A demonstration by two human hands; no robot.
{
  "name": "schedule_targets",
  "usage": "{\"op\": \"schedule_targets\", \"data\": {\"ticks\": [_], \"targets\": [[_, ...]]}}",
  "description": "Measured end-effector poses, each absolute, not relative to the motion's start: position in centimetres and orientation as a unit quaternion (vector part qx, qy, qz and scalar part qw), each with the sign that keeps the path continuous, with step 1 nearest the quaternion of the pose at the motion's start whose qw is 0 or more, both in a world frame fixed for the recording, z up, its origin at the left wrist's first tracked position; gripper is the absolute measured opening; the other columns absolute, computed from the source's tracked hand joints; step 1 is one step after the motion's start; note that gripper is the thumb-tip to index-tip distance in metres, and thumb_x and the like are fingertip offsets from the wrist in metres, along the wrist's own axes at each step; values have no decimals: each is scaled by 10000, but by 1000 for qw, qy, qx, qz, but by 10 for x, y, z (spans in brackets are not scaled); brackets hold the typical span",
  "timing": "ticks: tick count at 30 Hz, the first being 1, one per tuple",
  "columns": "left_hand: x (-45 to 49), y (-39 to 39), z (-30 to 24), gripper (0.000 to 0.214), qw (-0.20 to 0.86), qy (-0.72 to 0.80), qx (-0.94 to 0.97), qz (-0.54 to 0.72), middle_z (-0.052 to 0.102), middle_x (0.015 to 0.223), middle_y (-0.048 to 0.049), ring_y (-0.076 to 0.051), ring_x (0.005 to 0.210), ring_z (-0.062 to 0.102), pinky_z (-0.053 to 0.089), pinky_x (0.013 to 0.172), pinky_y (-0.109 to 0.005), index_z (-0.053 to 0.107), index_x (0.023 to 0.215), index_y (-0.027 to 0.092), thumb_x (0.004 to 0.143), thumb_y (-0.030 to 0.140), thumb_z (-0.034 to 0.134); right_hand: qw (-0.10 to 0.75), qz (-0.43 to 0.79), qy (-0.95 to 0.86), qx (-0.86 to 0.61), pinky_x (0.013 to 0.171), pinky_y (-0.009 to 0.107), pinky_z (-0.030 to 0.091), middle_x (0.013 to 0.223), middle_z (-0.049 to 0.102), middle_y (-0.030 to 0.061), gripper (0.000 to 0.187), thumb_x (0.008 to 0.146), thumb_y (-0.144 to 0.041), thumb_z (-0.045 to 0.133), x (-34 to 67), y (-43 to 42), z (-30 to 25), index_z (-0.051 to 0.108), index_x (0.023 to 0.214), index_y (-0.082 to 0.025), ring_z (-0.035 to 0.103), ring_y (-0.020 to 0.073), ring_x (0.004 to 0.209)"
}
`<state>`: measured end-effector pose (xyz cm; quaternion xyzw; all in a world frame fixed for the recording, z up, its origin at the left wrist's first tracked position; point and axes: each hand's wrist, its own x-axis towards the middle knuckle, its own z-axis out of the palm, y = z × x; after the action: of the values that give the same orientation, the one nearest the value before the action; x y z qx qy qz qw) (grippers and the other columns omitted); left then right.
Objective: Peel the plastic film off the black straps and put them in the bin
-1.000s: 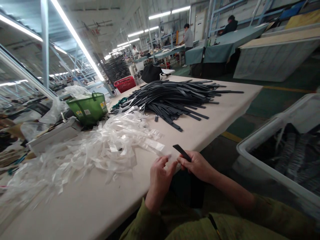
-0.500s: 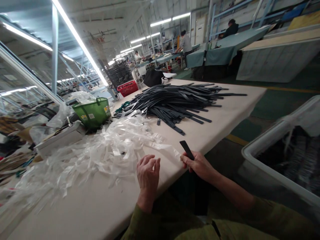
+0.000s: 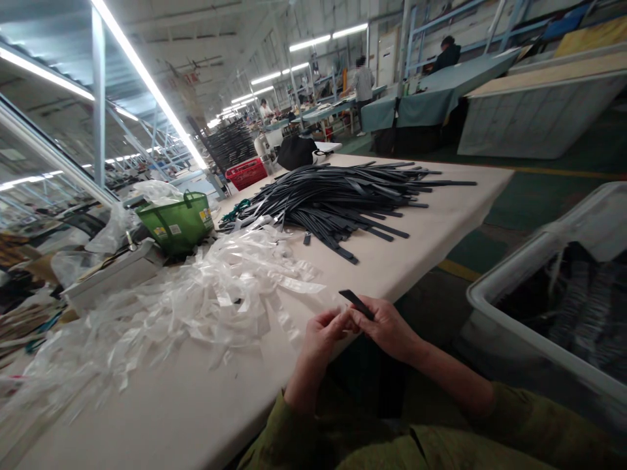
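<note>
A black strap (image 3: 355, 301) is in my right hand (image 3: 392, 329), its short end sticking up to the left past the closed fingers. My left hand (image 3: 321, 343) is closed in a pinch against the right fingertips, just under the strap end; what it pinches is too small to make out. A heap of pale see-through film strips (image 3: 220, 287) lies on the table left of my hands. Beyond them a large bundle of black straps (image 3: 333, 196) spreads over the cloth-covered table (image 3: 171, 405).
A green bag (image 3: 181, 225) stands at the table's left side, with a red basket (image 3: 245, 173) farther back. To the right, a pale bin (image 3: 494, 290) holds dark straps. Several people work at distant tables.
My left hand has moved right and closed in a pinch at the right hand's fingertips. The strap end has tipped further left. The film strip by my right hand has shifted away.
</note>
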<state>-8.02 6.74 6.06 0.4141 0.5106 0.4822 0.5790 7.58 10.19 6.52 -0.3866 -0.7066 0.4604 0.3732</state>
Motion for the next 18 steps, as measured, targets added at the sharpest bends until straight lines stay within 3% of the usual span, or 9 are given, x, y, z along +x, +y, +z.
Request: {"op": "schedule_targets", "data": {"ticks": [5,8,13,18], "targets": [[-73,63,59,329,554,499,446,496,750,777,-53,-194,777,656,496,776,-290,787,795,158,770,477,714,364,439,-720,-395,635,263,422,663,609,-3,257,917,-352,507,83,101,64,550,718,-196,558,160,638],[-70,63,59,264,521,518,434,522,759,781,-39,-186,799,650,487,816,-289,791,792,172,749,429,746,351,445,-717,-406,584,260,429,672,619,8,365,958,-469,454,92,97,63,582,765,-187,550,150,580],[-66,62,56,310,625,479,245,565,721,728,-29,-126,719,650,482,700,-220,738,727,147,615,406,866,247,591,-658,-395,457,231,424,633,617,33,647,912,-737,330,113,74,46,591,787,-159,524,135,496],[-55,59,52,356,662,403,125,620,675,673,21,-90,650,639,497,691,-209,651,668,149,521,312,932,196,658,-610,-395,434,210,397,610,618,37,685,880,-781,355,113,49,25,587,772,-146,507,119,474]]}}
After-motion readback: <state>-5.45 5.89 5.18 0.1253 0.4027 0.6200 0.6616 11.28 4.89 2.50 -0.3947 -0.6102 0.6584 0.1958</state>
